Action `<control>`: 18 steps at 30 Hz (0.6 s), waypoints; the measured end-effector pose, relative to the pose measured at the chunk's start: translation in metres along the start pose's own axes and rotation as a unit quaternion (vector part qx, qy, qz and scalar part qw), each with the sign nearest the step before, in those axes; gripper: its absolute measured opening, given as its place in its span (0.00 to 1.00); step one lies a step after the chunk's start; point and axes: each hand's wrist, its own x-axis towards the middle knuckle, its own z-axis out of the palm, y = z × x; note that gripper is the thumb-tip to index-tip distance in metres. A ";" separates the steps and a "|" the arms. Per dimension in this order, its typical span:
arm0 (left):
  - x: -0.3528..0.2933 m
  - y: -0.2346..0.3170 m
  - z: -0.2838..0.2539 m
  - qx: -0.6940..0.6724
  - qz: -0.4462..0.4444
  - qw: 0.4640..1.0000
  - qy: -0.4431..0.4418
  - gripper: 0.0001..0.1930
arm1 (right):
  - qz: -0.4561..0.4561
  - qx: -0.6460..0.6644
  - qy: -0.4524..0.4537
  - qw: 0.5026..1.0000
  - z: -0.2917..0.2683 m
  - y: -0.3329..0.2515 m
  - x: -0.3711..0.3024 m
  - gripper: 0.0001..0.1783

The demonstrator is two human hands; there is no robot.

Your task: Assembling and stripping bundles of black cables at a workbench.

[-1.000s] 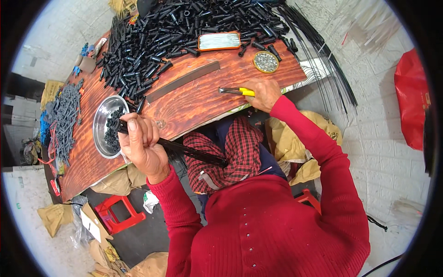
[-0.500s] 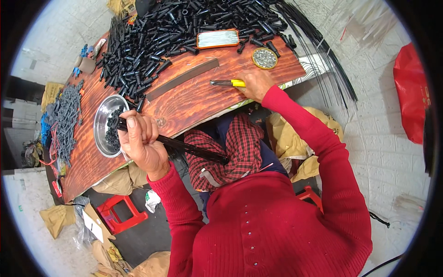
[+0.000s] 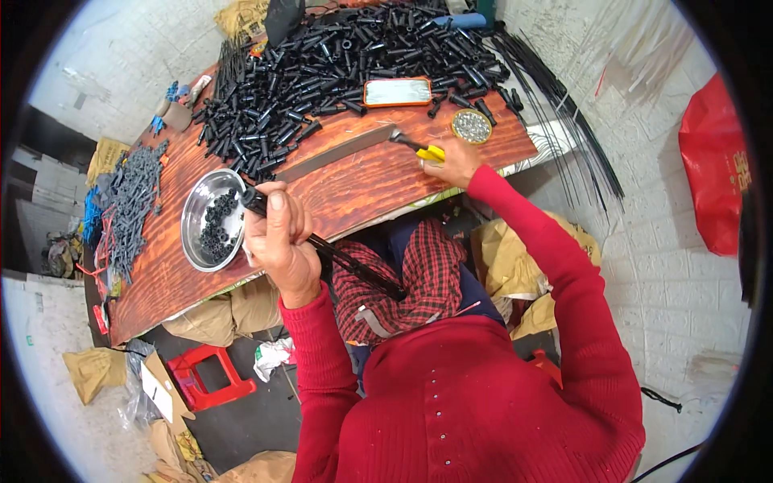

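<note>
Left hand (image 3: pixel 278 237): we grip a long black rod (image 3: pixel 338 258) in a closed fist, above the table edge, beside the metal bowl (image 3: pixel 193 233).
Right hand (image 3: pixel 452 161): our fingers close around a yellow-handled tool (image 3: pixel 423 149) on the wooden table (image 3: pixel 362 181).

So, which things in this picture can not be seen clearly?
- Head view: the lower end of the long black rod in the left hand is lost against the checked cloth.
- The right hand covers part of the yellow-handled tool; its grip is unclear.
- The small round tin holds contents too small to tell.
- The black tube pile is cut by the top rim.
</note>
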 end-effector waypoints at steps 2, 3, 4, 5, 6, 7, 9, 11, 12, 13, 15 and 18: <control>-0.001 -0.001 -0.001 0.005 -0.012 1.000 -0.010 0.08 | 0.102 0.326 -0.058 0.938 -0.011 -0.033 -0.006 0.12; -0.001 -0.002 0.004 0.012 -0.011 1.000 -0.014 0.08 | 0.093 0.324 -0.062 0.939 -0.021 -0.052 -0.009 0.12; -0.001 -0.004 0.012 0.021 -0.015 1.000 -0.005 0.08 | 0.099 0.445 -0.066 0.888 -0.031 -0.066 -0.012 0.11; -0.002 -0.006 0.021 0.030 -0.017 0.999 0.003 0.08 | 0.103 0.558 -0.072 0.820 -0.040 -0.080 -0.014 0.10; -0.003 -0.008 0.024 0.026 -0.028 0.999 -0.005 0.07 | 0.094 0.556 -0.077 0.822 -0.051 -0.098 -0.015 0.10; -0.004 -0.010 0.024 0.013 -0.039 0.999 -0.016 0.06 | 0.075 0.595 -0.085 0.796 -0.059 -0.114 -0.015 0.10; -0.005 -0.013 0.035 0.021 -0.048 0.998 -0.034 0.05 | 0.052 0.629 -0.096 0.770 -0.071 -0.135 -0.016 0.11; -0.007 -0.014 0.039 0.033 -0.062 0.996 -0.045 0.05 | 0.019 0.624 -0.097 0.775 -0.077 -0.149 -0.016 0.12; -0.008 -0.014 0.040 0.037 -0.061 0.996 -0.048 0.05 | 0.005 0.629 -0.108 0.770 -0.081 -0.155 -0.015 0.12; -0.008 -0.015 0.041 0.039 -0.061 0.996 -0.051 0.05 | 0.002 0.627 -0.110 0.771 -0.083 -0.159 -0.015 0.12; -0.009 -0.014 0.043 0.044 -0.058 0.996 -0.049 0.05 | 0.002 0.631 -0.108 0.768 -0.085 -0.165 -0.016 0.13; -0.011 -0.012 0.043 0.048 -0.060 0.996 -0.046 0.05 | 0.002 0.613 -0.106 0.783 -0.087 -0.172 -0.015 0.13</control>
